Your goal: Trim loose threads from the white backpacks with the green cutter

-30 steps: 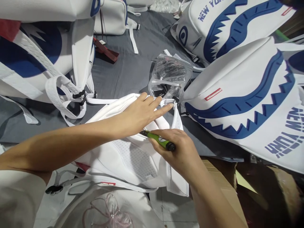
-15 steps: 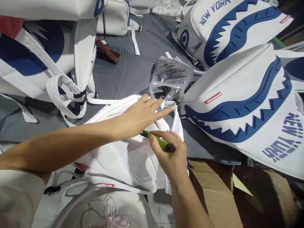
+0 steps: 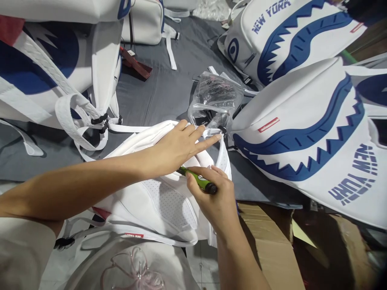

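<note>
A white backpack [image 3: 169,203] lies with its dotted mesh back panel up, partly over the table's near edge. Flat on its upper part rests my left hand [image 3: 178,147], fingers spread toward the black strap buckle [image 3: 223,129]. Just below it, my right hand [image 3: 211,193] is closed round a green marker pen [image 3: 198,180] with a black end. The pen's tip points up and left, to the bag's white fabric beneath the edge of my left hand; that hand partly hides the tip.
White backpacks with blue shark mouths [image 3: 296,153] stand at the right, and more bags [image 3: 105,60] at the left. Behind my hands lies a clear plastic bag [image 3: 216,94] on the grey table cover [image 3: 151,92]. A cardboard box [image 3: 269,237] is below the table's edge.
The whole view has shifted slightly, with things appearing a little further left. My right hand and the pen have moved slightly left relative to my left hand, which stays in place.
</note>
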Available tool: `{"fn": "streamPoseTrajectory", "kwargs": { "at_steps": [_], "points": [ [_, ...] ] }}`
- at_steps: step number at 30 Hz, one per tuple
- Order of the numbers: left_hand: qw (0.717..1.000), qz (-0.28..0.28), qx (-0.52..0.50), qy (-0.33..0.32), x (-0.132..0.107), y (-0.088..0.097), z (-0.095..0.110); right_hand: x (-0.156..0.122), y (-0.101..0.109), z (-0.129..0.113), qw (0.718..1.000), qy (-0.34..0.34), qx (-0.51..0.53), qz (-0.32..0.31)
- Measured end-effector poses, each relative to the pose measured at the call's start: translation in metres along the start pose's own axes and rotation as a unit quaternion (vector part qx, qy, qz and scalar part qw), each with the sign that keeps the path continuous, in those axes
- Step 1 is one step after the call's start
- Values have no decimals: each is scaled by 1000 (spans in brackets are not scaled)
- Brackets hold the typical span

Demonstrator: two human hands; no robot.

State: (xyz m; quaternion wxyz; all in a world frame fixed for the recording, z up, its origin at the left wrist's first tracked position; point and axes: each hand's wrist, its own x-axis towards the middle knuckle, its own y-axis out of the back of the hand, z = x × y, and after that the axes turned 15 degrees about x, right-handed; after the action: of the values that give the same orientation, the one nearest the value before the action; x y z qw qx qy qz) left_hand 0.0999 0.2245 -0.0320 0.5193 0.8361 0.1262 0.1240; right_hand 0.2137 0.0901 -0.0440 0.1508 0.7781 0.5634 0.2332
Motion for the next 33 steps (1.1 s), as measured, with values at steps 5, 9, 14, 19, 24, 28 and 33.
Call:
{"fn": "streamPoseTrajectory", "kwargs": {
  "at_steps": [5,9,14,19,24,28,33],
  "points": [
    [1000,-2,3,3,0,-2,0,0,1,1,1000,0,-1,-10],
    [1000,4,8,6,0,-3,1,0,0,1,1000,-2,0,-14],
    [1000,4,4,6,0,-2,1,0,2,0,1000,4,2,-11],
    [1000,-4,2,7,0,0,0,1,1,2,1000,3,9,-21],
    [1000,6,6,10,-1,-2,3,1,1,1,1000,9,-10,-17],
    [1000,-14,-2,-6,1,5,-3,-1,4,1,1000,13,-14,-22],
    [986,-166,-6,8,-6,38,-38,-12,0,3,999,26,26,22]
  ]
}}
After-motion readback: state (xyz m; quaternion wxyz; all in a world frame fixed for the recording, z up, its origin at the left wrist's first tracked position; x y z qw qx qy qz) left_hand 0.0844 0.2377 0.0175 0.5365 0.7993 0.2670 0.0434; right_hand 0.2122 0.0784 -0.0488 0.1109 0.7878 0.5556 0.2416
